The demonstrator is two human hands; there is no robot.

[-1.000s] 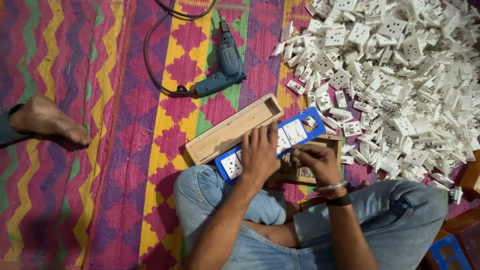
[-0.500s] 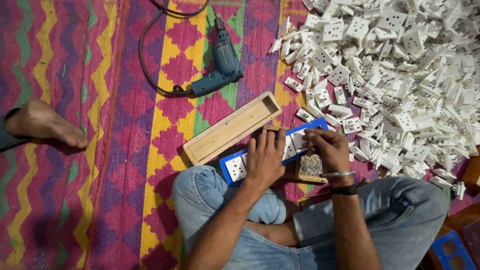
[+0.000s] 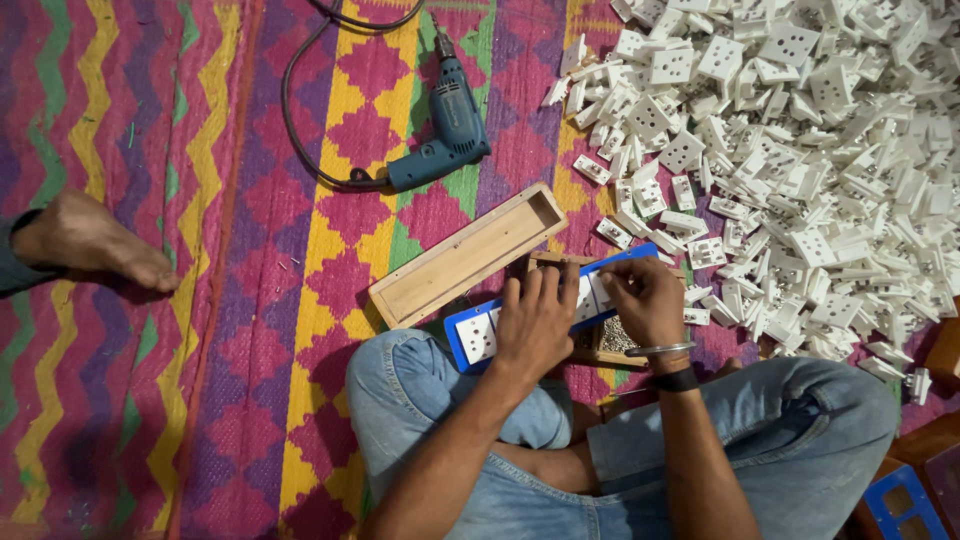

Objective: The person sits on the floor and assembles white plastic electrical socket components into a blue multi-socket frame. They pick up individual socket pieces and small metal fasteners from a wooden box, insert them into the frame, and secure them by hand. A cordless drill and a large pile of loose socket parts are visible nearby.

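We sit cross-legged in blue jeans (image 3: 420,400) on the patterned mat (image 3: 200,300), and everything here we place from the blue panel (image 3: 560,315) lying across our lap. Our left hand (image 3: 535,325) lies flat on the middle of that panel, fingers spread and pressing rather than clenched. Our right hand (image 3: 648,300) sits on the panel's right part, fingertips curled down onto it; we cannot tell whether they pinch something small. The panel carries white socket modules (image 3: 477,337) at its left end. It looks to us like stiff, light plastic, best held by its long edges. Under its right end a small wooden box of screws (image 3: 612,338) shows. Just beyond the panel lies an empty wooden tray (image 3: 468,255), beyond that a blue power drill (image 3: 450,125) with its cord, and beyond to the right a big heap of white sockets (image 3: 800,150). Far left of the panel rests someone else's bare foot (image 3: 85,240)
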